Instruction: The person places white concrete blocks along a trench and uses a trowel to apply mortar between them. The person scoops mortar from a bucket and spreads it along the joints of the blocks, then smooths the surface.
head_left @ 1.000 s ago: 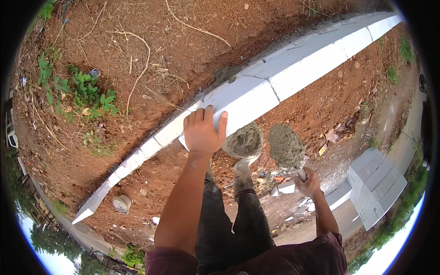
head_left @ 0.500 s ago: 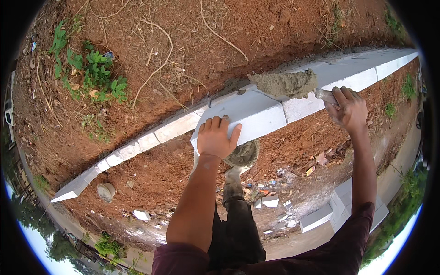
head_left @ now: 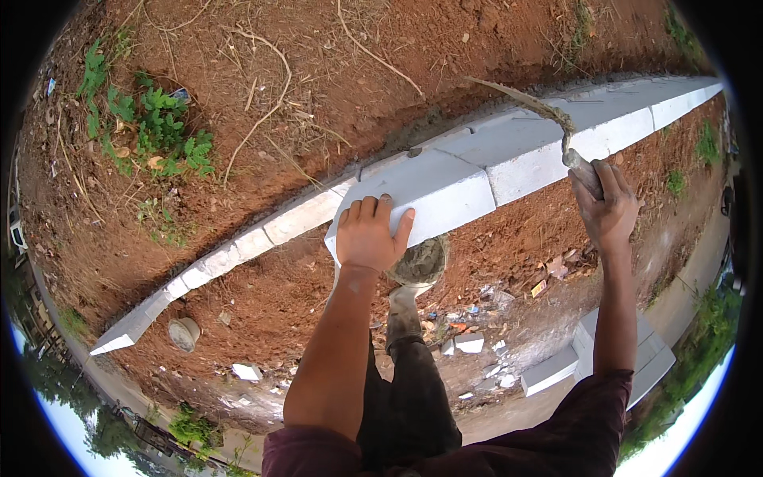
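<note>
The left hand (head_left: 369,236) lies flat on the near end of a white block (head_left: 429,191), palm down, fingers spread across its top edge, holding nothing. That block sits in a long row of white blocks (head_left: 262,230) that curves across red dirt (head_left: 318,87), from the lower left up to the far right. The right hand (head_left: 608,208) is up at the right side, fist wrapped tight around the handle of a trowel (head_left: 540,111). The trowel's blade reaches up and left, seen nearly edge-on, hanging over the top of the next block (head_left: 548,151) in the row, with grey mortar clinging near the handle. Whether the blade touches the block, I cannot tell. Below the left hand, partly hidden behind the wrist, sits a round pan of grey mortar (head_left: 421,262), just on the near side of the row. Loose white block pieces (head_left: 469,343) lie scattered in the dirt, a stack of spare blocks (head_left: 592,358) waits lower right, and a green weed patch (head_left: 151,119) grows on the far side.
</note>
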A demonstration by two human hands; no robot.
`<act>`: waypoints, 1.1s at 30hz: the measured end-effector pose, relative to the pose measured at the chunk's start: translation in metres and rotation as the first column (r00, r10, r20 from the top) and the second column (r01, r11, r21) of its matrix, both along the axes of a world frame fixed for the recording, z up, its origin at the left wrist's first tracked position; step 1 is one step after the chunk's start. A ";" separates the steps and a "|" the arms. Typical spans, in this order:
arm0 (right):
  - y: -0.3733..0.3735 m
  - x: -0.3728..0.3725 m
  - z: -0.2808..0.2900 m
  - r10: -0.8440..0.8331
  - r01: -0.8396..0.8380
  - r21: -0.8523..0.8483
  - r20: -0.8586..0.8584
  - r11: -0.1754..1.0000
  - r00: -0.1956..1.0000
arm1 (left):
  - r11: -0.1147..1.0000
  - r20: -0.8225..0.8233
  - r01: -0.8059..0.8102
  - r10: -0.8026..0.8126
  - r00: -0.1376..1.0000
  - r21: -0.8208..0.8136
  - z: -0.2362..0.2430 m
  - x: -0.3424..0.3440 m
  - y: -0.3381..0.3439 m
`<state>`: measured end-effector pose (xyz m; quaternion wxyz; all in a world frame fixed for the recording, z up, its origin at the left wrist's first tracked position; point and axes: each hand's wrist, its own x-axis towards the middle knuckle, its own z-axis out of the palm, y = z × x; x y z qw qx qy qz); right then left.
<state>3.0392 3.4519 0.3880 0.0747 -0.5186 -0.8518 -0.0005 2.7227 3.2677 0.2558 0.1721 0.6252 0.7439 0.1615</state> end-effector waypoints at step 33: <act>-0.463 -0.085 -0.241 -0.846 -0.190 -0.832 0.533 -0.521 -0.012 | 0.995 -0.048 0.079 -0.082 0.995 -0.061 -0.013 0.005 -0.002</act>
